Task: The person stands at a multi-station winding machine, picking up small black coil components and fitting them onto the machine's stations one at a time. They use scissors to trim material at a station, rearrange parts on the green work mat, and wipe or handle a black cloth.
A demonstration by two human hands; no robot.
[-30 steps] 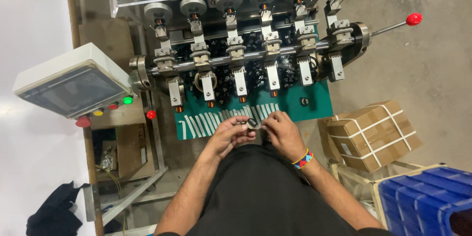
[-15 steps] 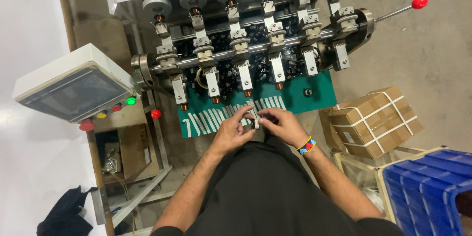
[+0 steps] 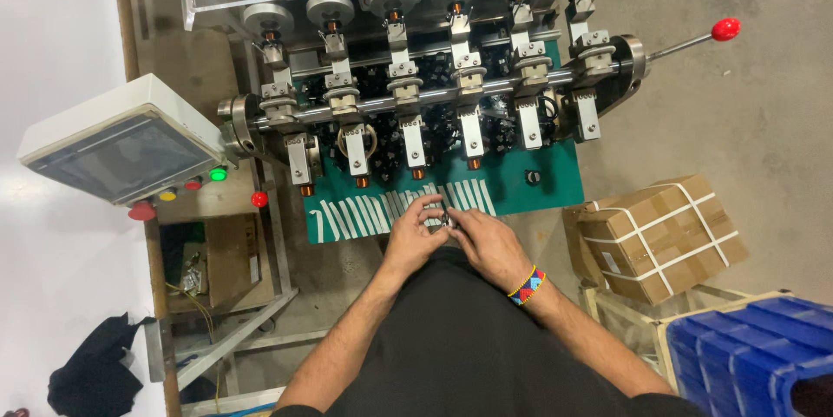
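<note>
1. The left hand and right hand meet fingertip to fingertip, both pinching one small dark metal part between them, just above the green plate.
2. White strips lie fanned on that plate.
3. Beyond stands the winding machine with six spindle stations and one red-knobbed lever.
4. One control box sits left; one strapped cardboard box and blue crates sit right.

Winding heads close above green plate.

Strapped cardboard box, blue crate
</note>
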